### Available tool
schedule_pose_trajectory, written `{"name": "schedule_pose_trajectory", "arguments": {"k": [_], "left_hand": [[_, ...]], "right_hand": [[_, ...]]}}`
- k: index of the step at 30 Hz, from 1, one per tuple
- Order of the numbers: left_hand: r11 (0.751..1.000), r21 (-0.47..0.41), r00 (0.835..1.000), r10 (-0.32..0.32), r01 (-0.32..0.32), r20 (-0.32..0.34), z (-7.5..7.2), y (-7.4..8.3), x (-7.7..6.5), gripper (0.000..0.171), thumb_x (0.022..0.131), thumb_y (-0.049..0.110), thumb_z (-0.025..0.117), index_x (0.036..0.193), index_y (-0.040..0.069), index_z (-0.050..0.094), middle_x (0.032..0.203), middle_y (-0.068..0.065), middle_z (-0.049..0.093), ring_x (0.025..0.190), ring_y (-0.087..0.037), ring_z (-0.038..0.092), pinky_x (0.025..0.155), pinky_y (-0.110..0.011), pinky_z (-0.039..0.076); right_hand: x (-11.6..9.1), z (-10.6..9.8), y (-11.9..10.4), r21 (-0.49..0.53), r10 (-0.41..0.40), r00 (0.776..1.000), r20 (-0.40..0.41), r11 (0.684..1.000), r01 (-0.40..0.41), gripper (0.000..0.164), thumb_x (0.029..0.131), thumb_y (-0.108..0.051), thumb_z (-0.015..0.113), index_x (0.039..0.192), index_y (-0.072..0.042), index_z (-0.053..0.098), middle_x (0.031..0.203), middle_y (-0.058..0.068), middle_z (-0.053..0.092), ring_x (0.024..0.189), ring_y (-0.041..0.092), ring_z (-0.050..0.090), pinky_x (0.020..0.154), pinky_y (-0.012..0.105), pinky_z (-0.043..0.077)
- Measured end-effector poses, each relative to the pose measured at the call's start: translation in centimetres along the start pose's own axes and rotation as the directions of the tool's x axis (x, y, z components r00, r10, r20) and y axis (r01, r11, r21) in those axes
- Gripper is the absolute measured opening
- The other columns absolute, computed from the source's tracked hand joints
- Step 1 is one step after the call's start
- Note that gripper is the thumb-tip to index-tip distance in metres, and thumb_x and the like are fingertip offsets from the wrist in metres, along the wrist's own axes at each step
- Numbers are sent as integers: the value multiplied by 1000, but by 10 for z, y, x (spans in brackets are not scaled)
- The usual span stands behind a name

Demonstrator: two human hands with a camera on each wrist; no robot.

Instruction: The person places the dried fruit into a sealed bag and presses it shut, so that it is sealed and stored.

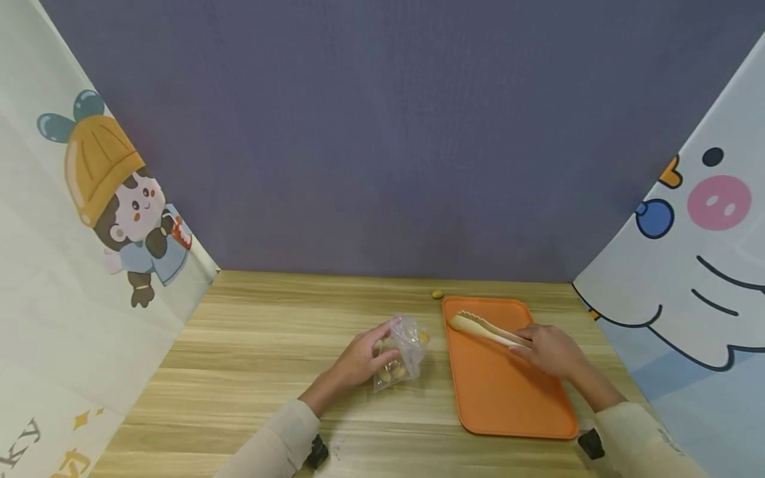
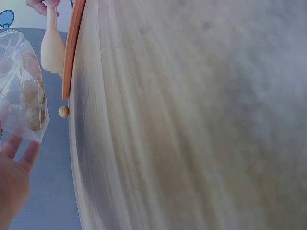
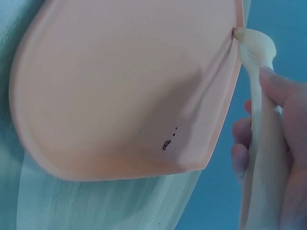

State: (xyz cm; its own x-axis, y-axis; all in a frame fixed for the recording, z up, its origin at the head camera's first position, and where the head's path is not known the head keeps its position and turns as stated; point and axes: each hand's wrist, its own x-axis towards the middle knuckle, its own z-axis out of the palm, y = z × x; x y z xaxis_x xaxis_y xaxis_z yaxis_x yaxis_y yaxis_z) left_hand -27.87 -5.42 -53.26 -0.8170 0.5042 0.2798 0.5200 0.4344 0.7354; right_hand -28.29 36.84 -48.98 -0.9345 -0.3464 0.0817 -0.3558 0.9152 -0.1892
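- Our left fingers (image 2: 29,157) hold the clear bag (image 1: 412,352) beside the tray (image 1: 508,395), presumably for easy reach with the tongs (image 3: 269,163).
- Our right fingers (image 3: 241,132) grip these tongs, tips at the tray's far-left corner.

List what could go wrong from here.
1. What looks like a small round piece at the tips of the tongs in the right hand could slip and roll.
2. The loose piece on the table, just beyond the tray, might roll away if bumped.
3. The limp, clear bag in the left hand may fold or tip.
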Motion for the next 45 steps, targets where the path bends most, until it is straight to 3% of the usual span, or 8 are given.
{"name": "schedule_pose_trajectory", "arguments": {"k": [4, 9, 18, 28, 35, 45], "left_hand": [[1000, 8, 1000, -3, 3, 4, 0, 0, 0, 67, 100, 36, 65, 159, 24, 35, 144, -14, 60, 129, -31, 62, 111, -53, 49], [1000, 7, 1000, 3, -3, -4, 0, 0, 1, 67, 100, 36, 64, 159, 24, 35, 144, -15, 61, 128, -33, 63, 109, -55, 50], [1000, 10, 1000, 6, -6, 5, 0, 0, 2, 68, 100, 34, 65, 160, 23, 35, 146, -13, 59, 129, -32, 62, 110, -54, 49], [1000, 3, 1000, 1, -1, 11, -1, 2, 3, 67, 100, 34, 65, 159, 24, 36, 146, -13, 59, 129, -33, 62, 111, -55, 48], [1000, 7, 1000, 5, -5, 15, -1, 3, 3, 67, 100, 34, 65, 159, 24, 35, 146, -13, 59, 129, -32, 62, 110, -54, 49], [1000, 6, 1000, 9, -9, 12, 1, 0, 2, 68, 100, 33, 65, 160, 24, 34, 147, -13, 59, 129, -32, 62, 111, -53, 49]], "right_hand": [[1, 4, 2, -17, -16, 1000, 10, 1000, 17, 34, 90, -37, 76, 109, -9, 78, 83, -5, 70, 68, 7, 54, 60, 29, 47], [-1, 4, 1, -29, -41, 999, -9, 999, 41, 36, 90, -35, 76, 109, -5, 78, 91, 2, 74, 72, 13, 62, 62, 36, 53], [0, -4, 2, -10, -2, 1000, -14, 1000, 2, 38, 93, -36, 74, 115, -6, 77, 94, 2, 73, 65, 6, 53, 59, 29, 47], [-3, -17, -5, -16, -40, 998, -44, 999, 39, 37, 93, -33, 75, 116, -4, 76, 92, 1, 73, 65, 5, 54, 61, 30, 49], [-7, -19, -4, -56, -95, 990, -105, 994, 90, 37, 91, -32, 76, 114, -3, 77, 104, 13, 77, 83, 27, 72, 75, 49, 60], [-11, -30, -17, -50, -122, 984, -128, 992, 116, 38, 89, -30, 78, 115, -2, 76, 111, 22, 75, 97, 39, 72, 86, 60, 58]]}}
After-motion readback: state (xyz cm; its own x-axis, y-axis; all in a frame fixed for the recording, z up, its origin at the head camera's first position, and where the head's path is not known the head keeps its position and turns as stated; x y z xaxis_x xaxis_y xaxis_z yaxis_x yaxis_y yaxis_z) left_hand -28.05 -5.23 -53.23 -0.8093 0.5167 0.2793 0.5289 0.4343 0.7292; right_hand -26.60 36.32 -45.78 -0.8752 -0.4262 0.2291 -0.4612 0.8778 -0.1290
